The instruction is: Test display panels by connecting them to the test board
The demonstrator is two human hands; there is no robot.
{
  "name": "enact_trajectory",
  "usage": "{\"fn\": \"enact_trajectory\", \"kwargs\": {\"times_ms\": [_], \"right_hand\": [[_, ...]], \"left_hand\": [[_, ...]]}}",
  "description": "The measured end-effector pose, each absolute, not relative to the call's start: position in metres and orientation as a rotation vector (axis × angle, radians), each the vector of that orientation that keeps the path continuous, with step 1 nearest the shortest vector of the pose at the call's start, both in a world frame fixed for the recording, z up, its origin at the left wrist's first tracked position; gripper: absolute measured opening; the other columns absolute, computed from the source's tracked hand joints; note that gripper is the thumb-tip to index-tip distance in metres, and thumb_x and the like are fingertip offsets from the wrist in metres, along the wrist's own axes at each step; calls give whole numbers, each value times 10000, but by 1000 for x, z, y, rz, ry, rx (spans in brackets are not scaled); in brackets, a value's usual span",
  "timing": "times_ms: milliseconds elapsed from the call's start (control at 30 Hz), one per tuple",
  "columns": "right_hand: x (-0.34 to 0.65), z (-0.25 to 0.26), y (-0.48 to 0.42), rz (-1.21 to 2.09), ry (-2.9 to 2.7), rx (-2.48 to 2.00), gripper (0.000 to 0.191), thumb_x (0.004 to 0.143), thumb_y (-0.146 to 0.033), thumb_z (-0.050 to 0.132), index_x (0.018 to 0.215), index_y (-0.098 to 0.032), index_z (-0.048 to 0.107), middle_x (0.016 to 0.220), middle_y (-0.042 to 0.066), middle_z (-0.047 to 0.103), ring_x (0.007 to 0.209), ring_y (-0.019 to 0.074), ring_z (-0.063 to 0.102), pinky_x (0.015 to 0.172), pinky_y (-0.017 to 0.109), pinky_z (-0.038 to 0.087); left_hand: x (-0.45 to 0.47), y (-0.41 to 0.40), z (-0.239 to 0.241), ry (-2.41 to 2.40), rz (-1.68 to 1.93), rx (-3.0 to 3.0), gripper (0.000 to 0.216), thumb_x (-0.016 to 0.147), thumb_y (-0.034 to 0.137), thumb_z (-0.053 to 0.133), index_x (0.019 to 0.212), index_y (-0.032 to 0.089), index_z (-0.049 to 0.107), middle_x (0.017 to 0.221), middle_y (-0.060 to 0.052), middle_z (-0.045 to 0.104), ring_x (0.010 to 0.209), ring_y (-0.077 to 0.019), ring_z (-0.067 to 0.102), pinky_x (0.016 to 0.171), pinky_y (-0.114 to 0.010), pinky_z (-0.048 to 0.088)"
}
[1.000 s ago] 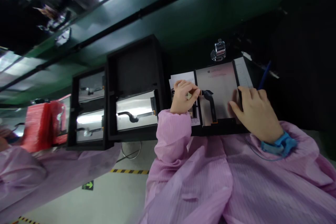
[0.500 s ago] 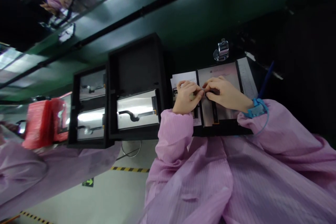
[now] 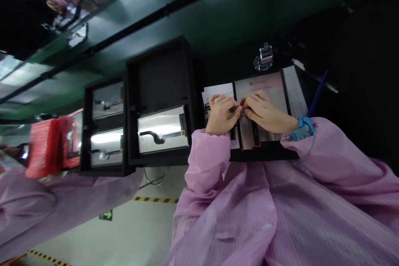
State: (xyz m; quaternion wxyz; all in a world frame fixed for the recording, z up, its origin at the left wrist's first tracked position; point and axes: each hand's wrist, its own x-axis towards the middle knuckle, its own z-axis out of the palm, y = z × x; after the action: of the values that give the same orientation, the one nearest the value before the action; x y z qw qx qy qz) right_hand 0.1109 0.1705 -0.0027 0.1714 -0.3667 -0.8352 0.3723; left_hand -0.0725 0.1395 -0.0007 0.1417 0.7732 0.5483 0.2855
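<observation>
Directly in front of me lies a flat display panel (image 3: 271, 85) with a metallic back and a dark ribbon strip (image 3: 256, 135) near its lower edge. Over its left edge my left hand (image 3: 223, 113) is closed, thumb against fingertips. My right hand (image 3: 264, 111) is pinched too, its fingertips meeting those of the left. Whatever they grip between them is too small to make out. A blue wrist band (image 3: 302, 129) circles my right wrist. Printed paper (image 3: 219, 90) shows under the left hand, and another printed sheet (image 3: 294, 91) at the panel's right.
Left of the panel stands a black tray (image 3: 158, 70) holding one panel with a dark flex cable; a second black tray (image 3: 88, 124) holds two more. Red bubble-wrap packs (image 3: 43, 147) are farther left, beside another person's pink sleeve (image 3: 21, 203). A tally counter (image 3: 264, 56) and blue pen (image 3: 318, 93) lie beyond.
The right hand's fingers have curled slightly closer to the left fingertips. The left hand stays nearly in place, and the view has shifted a little.
</observation>
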Motion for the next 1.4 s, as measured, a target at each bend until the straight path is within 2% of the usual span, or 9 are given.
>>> {"fn": "enact_trajectory", "kwargs": {"times_ms": [300,400,467,600,700,967,1133,1233,1400], "right_hand": [[121,8,180,1219,-2328,-949,268,954,-406,363,844,-210,509,1115,110,624,1106,278,463,1021,508,387],[133,12,190,1248,-2160,-1047,311,975,-435,347,881,-221,553,1089,86,642,1074,253,528,1002,481,426],[143,10,199,1093,-1996,-1255,294,976,-417,354,923,-224,569,1050,87,644,1025,247,567,980,483,445],[159,-6,219,615,-1893,-1578,189,901,-257,435,1013,-189,571,1073,117,613,1116,298,552,1055,573,377],[160,-19,230,530,-1975,-1589,200,886,-220,434,968,-146,601,1087,151,599,1180,349,508,1074,624,338],[148,-34,249,305,-2094,-1524,321,909,-418,508,998,-116,572,1197,211,564,1217,444,434,981,700,357],[148,-25,257,311,-2168,-1621,302,891,-370,544,1003,-92,581,1205,233,542,1234,474,416,970,696,354],[155,-8,256,367,-2108,-1640,237,874,-351,579,952,-127,569,1135,193,564,1220,434,447,999,633,375],[173,23,241,651,-1933,-1499,194,808,-305,680,903,-217,536,927,45,606,910,226,612,860,414,492]], "left_hand": [[-79,142,-2,1650,1125,2032,296,975,350,468,726,228,572,765,-11,645,813,-187,598,907,-410,452],[-73,130,0,1958,1653,1637,350,1039,396,290,1101,239,597,1164,-78,631,1122,-207,582,1001,-405,458],[-59,110,2,2094,1799,1565,403,1043,409,262,1374,263,438,1402,-105,484,1335,-224,458,1131,-441,376],[-22,55,-5,1837,1101,2116,670,935,484,553,1511,259,296,1543,-167,321,1475,-321,294,1178,-526,344],[-4,28,-21,1669,751,2194,794,926,428,574,1571,225,157,1607,-204,210,1522,-355,190,1180,-575,344],[2,19,-43,1739,781,2140,771,944,435,545,1574,227,154,1599,-233,227,1509,-384,221,1185,-618,309],[4,16,-41,1755,841,2058,791,931,466,561,1576,248,158,1622,-215,183,1512,-379,225,1185,-585,335],[3,16,-42,1746,877,2034,838,909,455,606,1581,269,141,1640,-198,121,1522,-386,185,1187,-589,337],[5,16,-46,1793,1019,1942,997,820,431,735,1584,295,108,1649,-166,-48,1506,-433,186,1130,-630,395]]}}
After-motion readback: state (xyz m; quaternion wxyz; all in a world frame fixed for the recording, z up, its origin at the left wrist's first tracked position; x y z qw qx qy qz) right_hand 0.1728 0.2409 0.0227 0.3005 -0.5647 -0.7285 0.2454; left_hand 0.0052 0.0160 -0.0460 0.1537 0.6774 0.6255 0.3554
